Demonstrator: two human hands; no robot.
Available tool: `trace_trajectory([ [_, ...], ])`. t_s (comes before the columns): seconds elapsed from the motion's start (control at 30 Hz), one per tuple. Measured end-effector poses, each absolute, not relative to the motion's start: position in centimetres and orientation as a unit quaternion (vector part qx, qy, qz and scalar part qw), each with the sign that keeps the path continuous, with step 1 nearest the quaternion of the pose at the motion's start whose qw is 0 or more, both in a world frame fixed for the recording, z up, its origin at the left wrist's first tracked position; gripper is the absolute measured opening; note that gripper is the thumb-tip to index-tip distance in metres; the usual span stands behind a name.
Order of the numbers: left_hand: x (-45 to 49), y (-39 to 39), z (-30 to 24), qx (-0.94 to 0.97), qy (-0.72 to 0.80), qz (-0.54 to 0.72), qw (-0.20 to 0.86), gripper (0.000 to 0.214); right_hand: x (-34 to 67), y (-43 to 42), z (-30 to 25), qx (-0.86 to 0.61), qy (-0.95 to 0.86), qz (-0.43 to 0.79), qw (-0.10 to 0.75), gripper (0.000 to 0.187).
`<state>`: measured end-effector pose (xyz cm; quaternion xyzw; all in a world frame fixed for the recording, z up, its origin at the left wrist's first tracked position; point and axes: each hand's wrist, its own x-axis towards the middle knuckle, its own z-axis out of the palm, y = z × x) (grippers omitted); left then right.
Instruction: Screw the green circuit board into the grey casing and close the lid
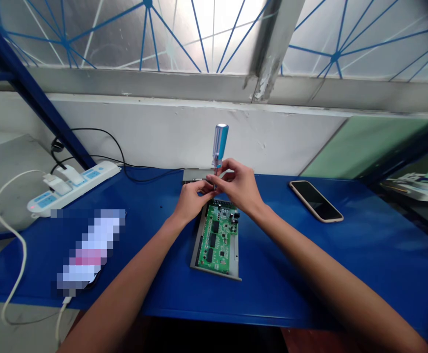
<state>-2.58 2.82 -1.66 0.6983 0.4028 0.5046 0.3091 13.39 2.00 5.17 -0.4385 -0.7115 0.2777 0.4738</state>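
Observation:
A green circuit board point(217, 240) lies in a grey metal tray point(198, 240) on the blue table point(295, 264). A screwdriver with a clear blue handle point(220, 144) stands upright over the board's far end. My right hand point(240, 186) is closed around the screwdriver's shaft just below the handle. My left hand point(192, 198) pinches near the tip of the shaft, at the far edge of the board; its fingers are closed. Whatever sits under the tip is hidden by my fingers.
A smartphone point(316, 200) lies face up on the right of the table. A white power strip point(72, 189) with plugs and cables sits at the back left. A blurred-out object point(89, 250) lies at the left front. A white wall runs right behind the table.

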Motion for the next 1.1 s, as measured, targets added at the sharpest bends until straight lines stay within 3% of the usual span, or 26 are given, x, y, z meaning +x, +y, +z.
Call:
trace_trajectory([
  [0.3,-2.5,2.6,-1.2,0.707,0.414,0.49,0.296,0.023,13.3,1.6,5.6,-0.439,-0.725,0.27,0.456,0.012],
  [0.6,-3.4,2.5,-0.5,0.711,0.322,0.459,0.425,0.028,13.5,1.6,5.6,-0.426,-0.745,0.283,0.428,0.019],
  [0.93,-2.7,2.5,-1.1,0.659,0.387,0.529,0.368,0.034,13.2,1.9,5.0,-0.446,-0.708,0.266,0.479,0.021],
  [1.1,-2.6,2.8,-1.3,0.677,0.408,0.531,0.303,0.033,13.0,1.8,5.0,-0.452,-0.719,0.248,0.465,0.017],
])
